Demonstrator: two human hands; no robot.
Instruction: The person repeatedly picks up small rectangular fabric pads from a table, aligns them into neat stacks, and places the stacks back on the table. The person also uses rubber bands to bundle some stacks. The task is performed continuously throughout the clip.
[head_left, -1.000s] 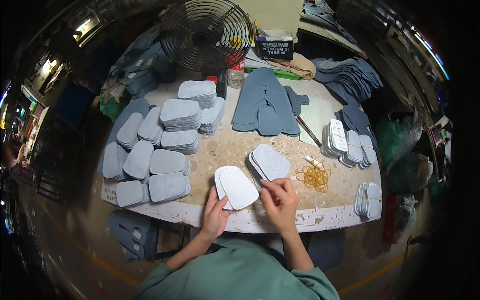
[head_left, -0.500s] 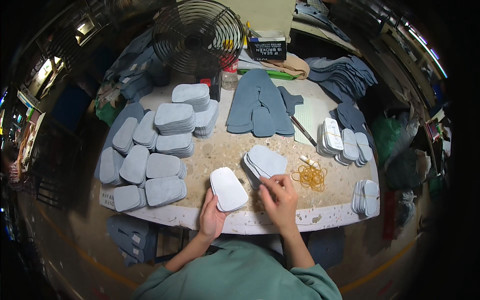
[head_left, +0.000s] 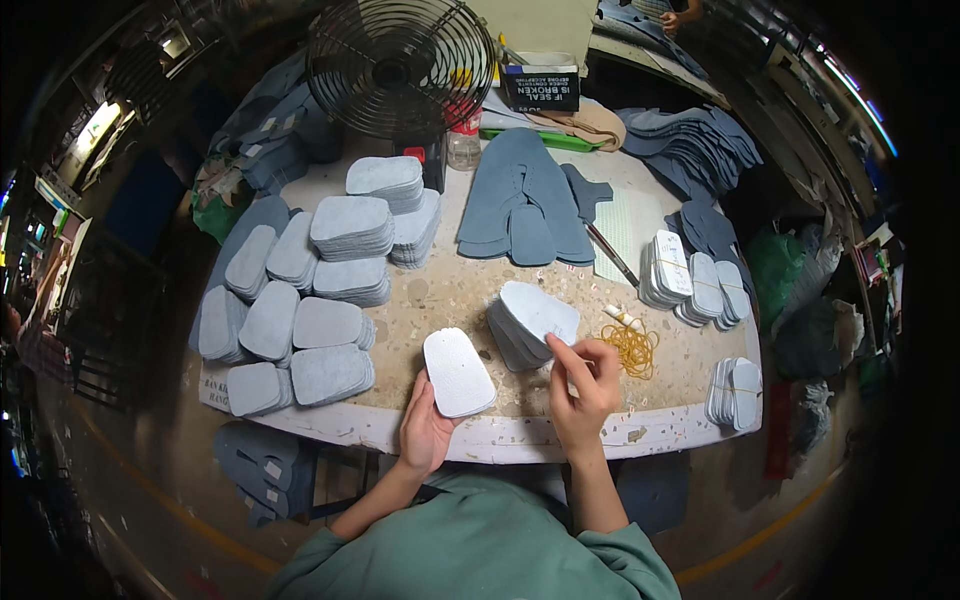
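My left hand (head_left: 425,428) grips a thin pile of rounded pieces (head_left: 460,372) from its lower left side; the top face is white and textured. Just right of it, a taller stack of grey-blue rounded pieces (head_left: 535,315) stands on the table. My right hand (head_left: 585,388) is at that stack's near right corner, its index fingertip touching the top piece. The thumb is apart from the index finger, the other fingers are curled, and nothing shows between them. Beside this hand lie yellow rubber bands (head_left: 628,350) and a small white tube (head_left: 622,318).
Many grey-blue stacks (head_left: 350,228) cover the table's left side. Banded bundles (head_left: 666,272) stand at the right, another (head_left: 733,392) near the front corner. Larger blue cut pieces (head_left: 525,200), a pen (head_left: 612,255), a bottle (head_left: 463,148) and a fan (head_left: 400,70) occupy the back.
My right hand has shifted slightly right, from the stack's near left side to its near right corner. The stack's top pieces lie more evenly. My left hand keeps its hold, nearly still.
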